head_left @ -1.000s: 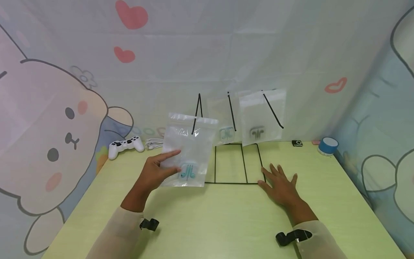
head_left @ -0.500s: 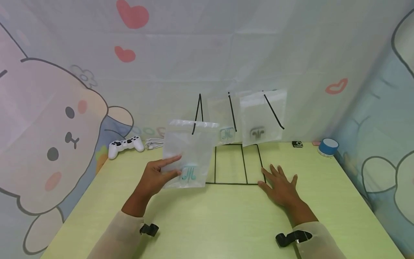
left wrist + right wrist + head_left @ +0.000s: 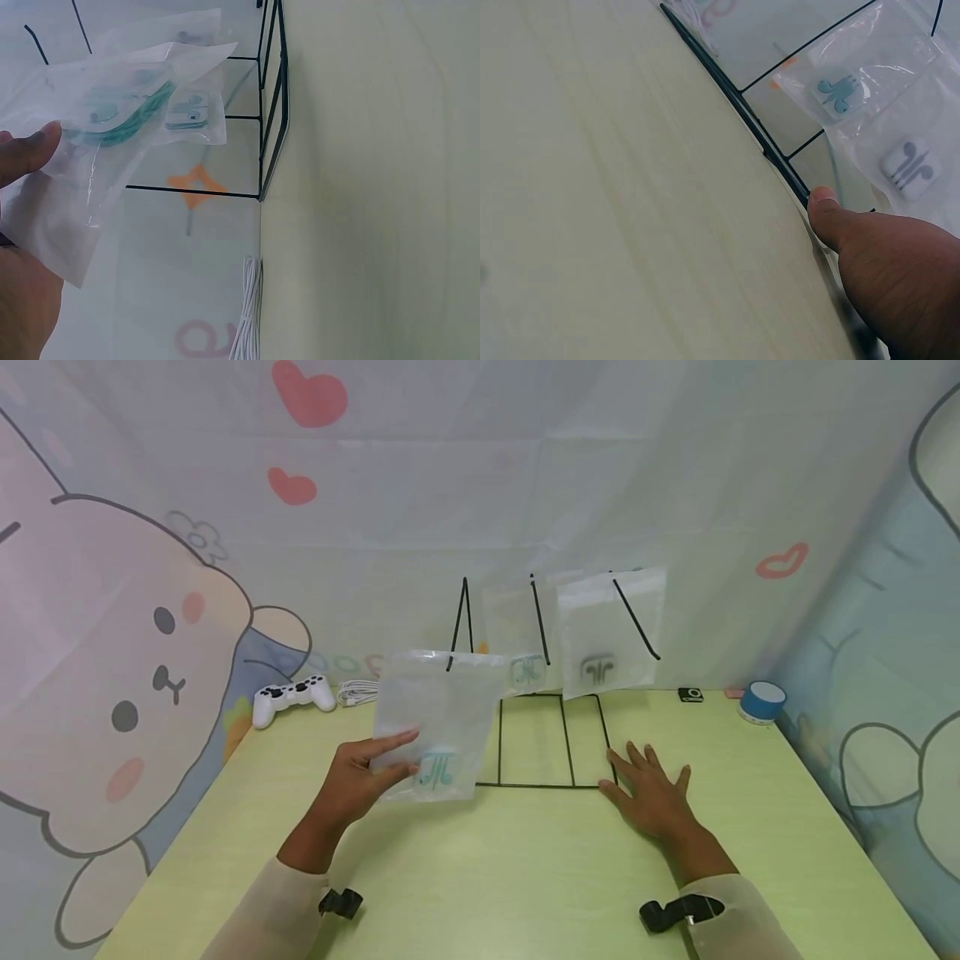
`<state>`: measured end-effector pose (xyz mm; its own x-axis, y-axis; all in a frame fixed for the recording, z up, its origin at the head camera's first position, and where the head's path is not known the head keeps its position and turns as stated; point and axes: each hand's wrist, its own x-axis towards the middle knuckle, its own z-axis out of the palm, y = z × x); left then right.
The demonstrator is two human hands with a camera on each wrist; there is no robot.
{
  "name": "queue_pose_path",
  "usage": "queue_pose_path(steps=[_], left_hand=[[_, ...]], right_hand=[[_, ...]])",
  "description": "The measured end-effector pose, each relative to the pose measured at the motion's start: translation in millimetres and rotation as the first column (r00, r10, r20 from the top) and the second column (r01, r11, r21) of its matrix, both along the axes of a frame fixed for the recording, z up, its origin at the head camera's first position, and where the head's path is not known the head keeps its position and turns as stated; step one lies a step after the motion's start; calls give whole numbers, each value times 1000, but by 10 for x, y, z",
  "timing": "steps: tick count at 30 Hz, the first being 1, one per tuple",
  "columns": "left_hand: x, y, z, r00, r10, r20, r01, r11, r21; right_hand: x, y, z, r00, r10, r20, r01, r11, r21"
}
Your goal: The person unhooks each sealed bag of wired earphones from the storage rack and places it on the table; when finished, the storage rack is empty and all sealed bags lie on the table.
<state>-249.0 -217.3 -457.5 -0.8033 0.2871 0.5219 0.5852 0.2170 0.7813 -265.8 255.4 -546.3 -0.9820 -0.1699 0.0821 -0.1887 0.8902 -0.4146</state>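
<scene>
My left hand (image 3: 360, 781) grips a clear zip bag (image 3: 450, 710) by its lower left side, thumb in front. Teal earphones (image 3: 436, 770) show in the bag's lower part. At the bag's upper strip, the tip of the rack's left hook (image 3: 453, 647) overlaps it in the head view. Two similar bags hang on the other hooks: a middle bag (image 3: 527, 668) with teal earphones and a right bag (image 3: 611, 631) with dark ones. With fingers spread, my right hand (image 3: 652, 793) rests at the right side of the black wire rack (image 3: 567, 743), thumb touching its base (image 3: 780, 165).
Along the table's back edge lie a white game controller (image 3: 294, 699), a coiled white cable (image 3: 357, 692), a small black device (image 3: 690, 694) and a blue round speaker (image 3: 762, 702). A printed cloth (image 3: 525, 485) rises behind the table (image 3: 487, 877).
The top edge of the held bag has come down along the left hook, and my left hand has sunk slightly with it. My right hand stays in place.
</scene>
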Motion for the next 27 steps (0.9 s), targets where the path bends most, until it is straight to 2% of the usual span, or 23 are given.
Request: queue_pose_path(steps=[7, 12, 23, 27], left_hand=[[7, -2, -44, 994, -32, -104, 32, 999, 2], [0, -8, -72, 986, -60, -154, 63, 998, 12], [21, -62, -102, 984, -70, -162, 71, 997, -1], [12, -100, -133, 980, -82, -183, 83, 997, -5]], right_hand=[[22, -13, 38, 1000, 3, 3, -3, 1000, -7], [36, -20, 61, 1000, -1, 7, 1, 1000, -8], [39, -16, 56, 1000, -1, 1, 1, 1000, -9], [37, -21, 48, 1000, 2, -1, -2, 1000, -12]])
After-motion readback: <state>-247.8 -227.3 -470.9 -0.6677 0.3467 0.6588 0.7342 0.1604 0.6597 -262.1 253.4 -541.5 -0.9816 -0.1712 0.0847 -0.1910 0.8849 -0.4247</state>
